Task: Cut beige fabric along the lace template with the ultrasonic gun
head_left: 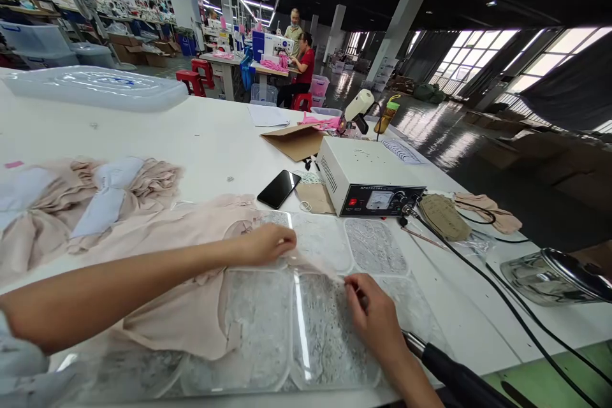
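Observation:
My left hand [270, 243] is closed in a pinch on a piece of thin beige fabric [191, 223]. A narrow sheer strip of it stretches over to my right hand [375, 315], whose thumb and fingers pinch its end. More of the fabric lies loose under my left forearm. Beneath both hands is a clear sheet with rounded panels [258, 319]. A tool with a black handle and metal shaft [454, 366] passes by my right wrist; my hand hides its tip, and whether I touch it I cannot tell.
A control box [373, 182] with a cable stands behind my right hand, near a phone [278, 189]. Tied beige fabric bundles [115, 188] lie left. A glass jar [554, 277] stands right. A plastic lid [100, 86] is at the back. Two people are at sewing machines [277, 48] beyond.

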`<state>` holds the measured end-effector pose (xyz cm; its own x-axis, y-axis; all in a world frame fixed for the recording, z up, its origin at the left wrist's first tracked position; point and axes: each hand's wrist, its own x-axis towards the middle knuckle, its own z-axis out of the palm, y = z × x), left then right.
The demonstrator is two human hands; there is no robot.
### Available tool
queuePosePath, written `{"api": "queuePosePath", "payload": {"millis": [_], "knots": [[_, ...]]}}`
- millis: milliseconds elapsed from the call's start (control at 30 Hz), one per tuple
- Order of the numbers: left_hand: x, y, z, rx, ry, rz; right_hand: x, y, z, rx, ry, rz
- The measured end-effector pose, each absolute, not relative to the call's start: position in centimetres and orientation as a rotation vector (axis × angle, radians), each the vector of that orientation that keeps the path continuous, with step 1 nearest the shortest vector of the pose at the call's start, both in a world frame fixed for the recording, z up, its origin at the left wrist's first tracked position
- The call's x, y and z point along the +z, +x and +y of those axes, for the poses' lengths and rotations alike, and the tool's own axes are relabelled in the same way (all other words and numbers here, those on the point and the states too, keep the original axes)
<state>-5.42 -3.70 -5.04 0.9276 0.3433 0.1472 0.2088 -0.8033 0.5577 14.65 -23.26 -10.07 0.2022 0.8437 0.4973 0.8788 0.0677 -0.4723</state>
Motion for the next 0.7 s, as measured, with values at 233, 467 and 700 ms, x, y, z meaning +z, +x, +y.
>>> {"api": "queuePosePath", "payload": {"millis": [233, 467, 700], "knots": [[-1.4, -1.9, 0.0, 0.497, 2.545, 0.432, -7.3, 15.8, -19.6, -0.289, -1.809, -1.259], [-4.1, -7.4, -5.4, 0.100, 2.687, 0.098, -11.4, 15.8, -25.1, -0.349, -1.692, -1.838], [-3.3, -10.7, -6.3, -0.130, 2.717, 0.071, -11.1, 15.0, -27.4, -0.320, -1.872, -1.957]]}}
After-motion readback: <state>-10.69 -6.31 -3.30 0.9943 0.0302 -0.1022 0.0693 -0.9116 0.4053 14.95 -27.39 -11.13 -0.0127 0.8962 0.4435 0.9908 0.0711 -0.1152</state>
